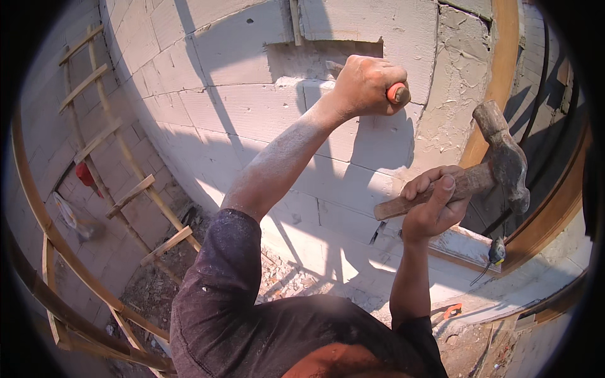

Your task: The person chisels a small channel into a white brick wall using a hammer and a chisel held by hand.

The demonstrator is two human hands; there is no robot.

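Wrapping L hand (372, 85) snugly round chisel (397, 93), prob. leaving orange butt bare on the R so as to take blows; pointing blade L into recess (309, 53) in block wall (258, 104), by recess's lower edge, R of its middle. Can't tell re tip: touching or just short. Gripping hammer (479, 178) in R hand (435, 205), lower & further R, in front of wooden frame (507, 31); holding it approx. mid-handle, thumb up, maybe for control w/ so much weight sitting at the head end.

Showing scuffed dark steel on hammer head, blunt at upper end, curving down to the lower; plain worn wood on handle. Looking chalky & pale across wall blocks, w/ thin straight joints; rough & greyish inside recess; lumpy grey in mortar strip (457, 82) beside frame. Leaning at far L: ladder (99, 140), round poles w/ flat sawn rungs, prob. tilting that way for stability. Lying at R end of sill (463, 242): small black/yellow item (496, 252), too small to ID. Scattering along wall's foot: pale crumbly rubble (287, 274).
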